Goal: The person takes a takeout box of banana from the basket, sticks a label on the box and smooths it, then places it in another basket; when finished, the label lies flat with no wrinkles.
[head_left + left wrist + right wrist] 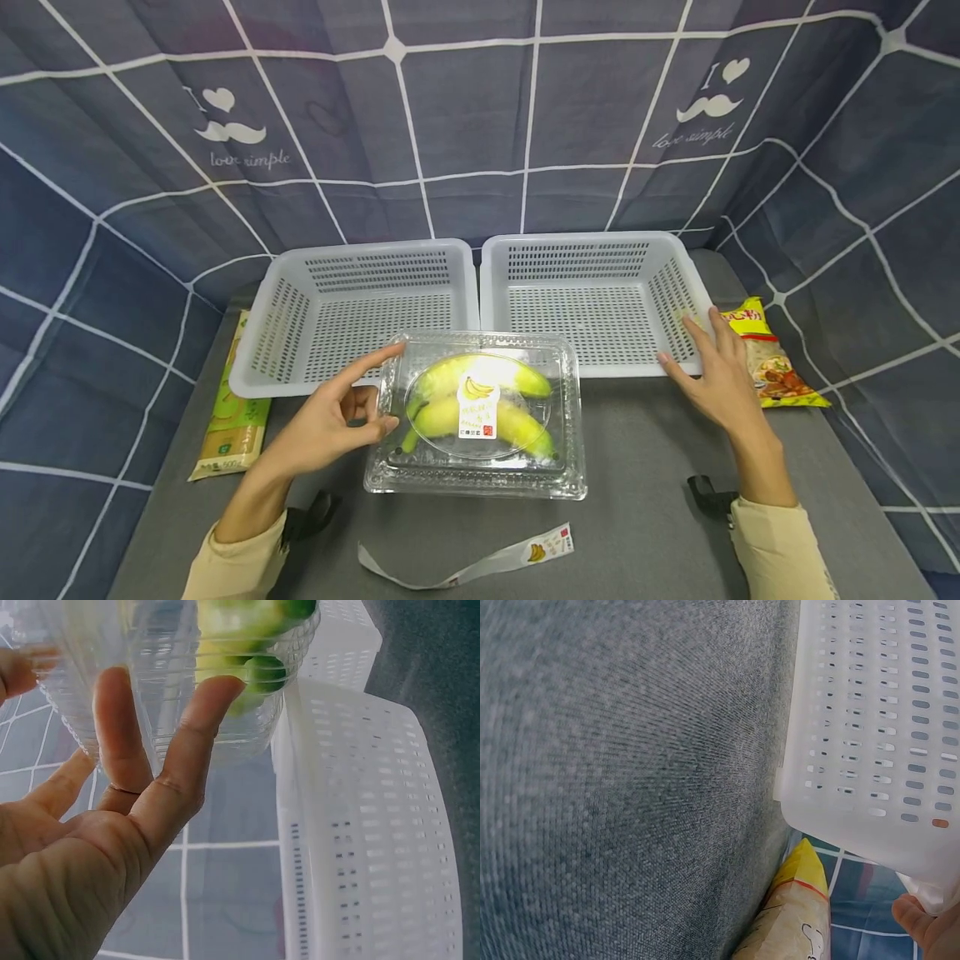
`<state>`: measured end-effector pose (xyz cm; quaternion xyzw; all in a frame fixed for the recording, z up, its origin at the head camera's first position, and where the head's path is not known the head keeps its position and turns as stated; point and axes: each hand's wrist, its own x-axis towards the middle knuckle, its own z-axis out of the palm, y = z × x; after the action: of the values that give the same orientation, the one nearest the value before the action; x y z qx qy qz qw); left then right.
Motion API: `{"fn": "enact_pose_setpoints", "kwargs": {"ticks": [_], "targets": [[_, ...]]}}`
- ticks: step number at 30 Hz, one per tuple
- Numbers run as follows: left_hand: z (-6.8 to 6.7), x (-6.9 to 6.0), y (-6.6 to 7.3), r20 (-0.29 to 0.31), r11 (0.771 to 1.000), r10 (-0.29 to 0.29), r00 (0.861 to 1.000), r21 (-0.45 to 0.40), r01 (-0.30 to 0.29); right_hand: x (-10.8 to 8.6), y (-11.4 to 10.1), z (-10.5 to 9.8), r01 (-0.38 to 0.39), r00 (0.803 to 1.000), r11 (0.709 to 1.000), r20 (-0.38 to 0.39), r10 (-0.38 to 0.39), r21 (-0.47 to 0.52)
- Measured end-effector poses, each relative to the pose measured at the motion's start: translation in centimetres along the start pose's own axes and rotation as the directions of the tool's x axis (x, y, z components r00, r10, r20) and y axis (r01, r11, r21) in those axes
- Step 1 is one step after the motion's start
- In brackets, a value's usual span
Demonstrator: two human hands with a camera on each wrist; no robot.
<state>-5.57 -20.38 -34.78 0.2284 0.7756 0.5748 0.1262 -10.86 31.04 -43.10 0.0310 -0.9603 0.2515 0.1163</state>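
A clear plastic clamshell box [483, 475] holds several yellow-green bananas [442, 417] and bears a white label on its lid. At its left end, my left hand [330, 421] grips it, thumb and fingers on the edge; the left wrist view shows those fingers [191, 735] against the ribbed wall. The box is in front of two perforated plastic baskets, and its back edge overlaps their front rims in the head view. My right hand [716, 375] holds the near right corner of the right basket [600, 371], its fingers over the rim; a fingertip shows through a hole in the wall.
The left basket [352, 250] stands beside the right one. A green-and-tan packet [228, 433] lies at the far left, and a yellow-topped bag [776, 367] at the right. A loose label strip [480, 569] lies on the grey table [637, 500]. Checked cloth surrounds the table.
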Motion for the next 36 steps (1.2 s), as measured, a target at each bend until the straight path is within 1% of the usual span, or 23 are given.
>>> {"fn": "enact_pose_setpoints", "kwargs": {"ticks": [3, 6, 9, 15, 18, 23, 29, 36], "targets": [[0.1, 0.6, 0.1, 0.004, 1.0, 0.021, 1.0, 0.009, -0.021, 0.0, 0.1, 0.1, 0.005, 1.0, 1.0, 0.002, -0.005, 0.005], [0.2, 1.4, 0.2, 0.011, 0.999, 0.038, 0.999, 0.011, -0.038, 0.0, 0.1, 0.1, 0.005, 1.0, 1.0, 0.001, -0.005, 0.006], [0.2, 2.7, 0.2, 0.014, 1.0, 0.029, 0.999, 0.009, -0.029, -0.1, 0.1, 0.1, 0.003, 1.0, 1.0, -0.002, -0.003, 0.007], [0.0, 5.0, 0.2, 0.024, 1.0, -0.011, 1.0, 0.011, 0.011, 0.0, 0.1, 0.2, 0.017, 1.0, 1.0, -0.008, -0.016, 0.022], [-0.2, 6.2, 0.2, 0.035, 1.0, -0.017, 0.999, 0.012, 0.016, 0.1, 0.0, 0.2, 0.012, 1.0, 1.0, -0.007, -0.012, 0.023], [-0.1, 8.6, 0.7, 0.047, 1.0, -0.015, 0.999, 0.009, 0.014, -0.1, -0.2, 0.0, 0.0, 1.0, 1.0, -0.006, 0.0, 0.016], [0.4, 11.8, 1.5, 0.062, 0.998, -0.054, 0.997, 0.02, 0.053, -0.1, -0.1, 0.0, -0.001, 1.0, 1.0, -0.018, 0.002, 0.02], [0.8, 14.6, 1.4, 0.047, 0.998, -0.067, 0.997, 0.014, 0.066, 0.0, 0.0, 0.1, -0.014, 1.0, 1.0, -0.003, 0.014, 0.009]]}}
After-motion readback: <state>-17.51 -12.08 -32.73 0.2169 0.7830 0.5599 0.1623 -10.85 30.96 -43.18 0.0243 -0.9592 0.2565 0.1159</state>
